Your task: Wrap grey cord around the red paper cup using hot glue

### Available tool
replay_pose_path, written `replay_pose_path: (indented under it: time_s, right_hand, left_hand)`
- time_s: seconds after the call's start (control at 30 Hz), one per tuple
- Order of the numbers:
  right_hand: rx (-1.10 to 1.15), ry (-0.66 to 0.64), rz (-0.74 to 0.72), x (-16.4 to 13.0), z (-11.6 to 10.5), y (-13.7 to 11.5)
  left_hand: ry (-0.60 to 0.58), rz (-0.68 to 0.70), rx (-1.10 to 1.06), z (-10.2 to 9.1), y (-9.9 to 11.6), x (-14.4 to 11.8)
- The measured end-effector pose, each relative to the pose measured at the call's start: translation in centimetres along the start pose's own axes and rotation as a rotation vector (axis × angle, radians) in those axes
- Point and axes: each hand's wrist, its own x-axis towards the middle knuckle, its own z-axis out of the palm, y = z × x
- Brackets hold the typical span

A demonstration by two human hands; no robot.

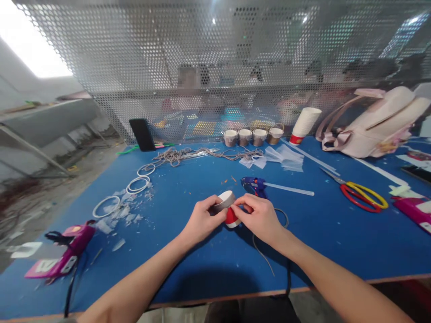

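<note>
Two hands on one small cup, mid-table.

Left hand (202, 218) and right hand (257, 216) both grip a red-and-white paper cup (229, 207) above the blue table (188, 251); beyond lie one blue glue gun (253, 184), four wrapped cups (252, 137), three white rings (129, 188).

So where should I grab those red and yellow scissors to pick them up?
Take the scissors by the red and yellow loop handles, at the end nearer the table's front edge. The blades point away toward the back left, so come from the handle side, from above, since they lie flat. That likely keeps fingers off the sharp tips.
</note>
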Motion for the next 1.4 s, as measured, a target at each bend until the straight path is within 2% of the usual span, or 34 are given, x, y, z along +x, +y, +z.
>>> replay_pose_path:
  time_s: [0.3,0.6,0.87,1.23,1.4]
  right_hand:
    - [0.041,0.009,-0.005,0.1,0.1,-0.3]
    - [0.079,0.03,0.035,0.3,0.0,-0.4]
    - [0.103,0.029,0.068,0.4,-0.3,-0.2]
    - [0.096,0.033,0.125,0.7,-0.3,0.2]
    - [0.101,0.027,0.157,0.9,-0.5,0.2]
  left_hand:
    - [0.064,-0.046,0.053,-0.4,0.6,-0.1]
    - [0.104,-0.032,0.109,-0.7,-0.1,-0.2]
    - [0.089,0.024,0.048,-1.3,-1.6,-0.3]
    - [0.08,-0.014,-0.085,-1.1,-1.4,0.1]
    - [-0.016,-0.09,-0.237,-1.1,-1.1,0.2]
